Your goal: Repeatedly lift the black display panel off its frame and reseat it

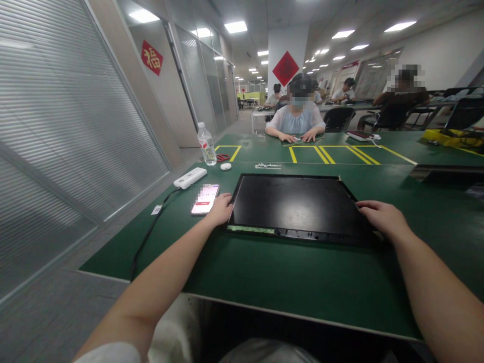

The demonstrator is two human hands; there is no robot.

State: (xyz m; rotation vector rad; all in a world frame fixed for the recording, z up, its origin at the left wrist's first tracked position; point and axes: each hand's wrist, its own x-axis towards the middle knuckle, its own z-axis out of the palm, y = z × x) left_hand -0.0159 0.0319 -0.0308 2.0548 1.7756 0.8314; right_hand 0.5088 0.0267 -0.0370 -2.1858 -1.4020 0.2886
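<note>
1 green counter carries 1 black screen panel, long axis from left to right. It lies between the left hand, whose grip is closed on its left short side, and the right hand, closed on its right one; neither is nearer.

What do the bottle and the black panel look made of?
Bottle: likely clear, glossy plastic, judging by its see-through wall and highlights.
Black panel: probably glass or plastic, satin finish; its face shows only a soft, blurred glow.
</note>
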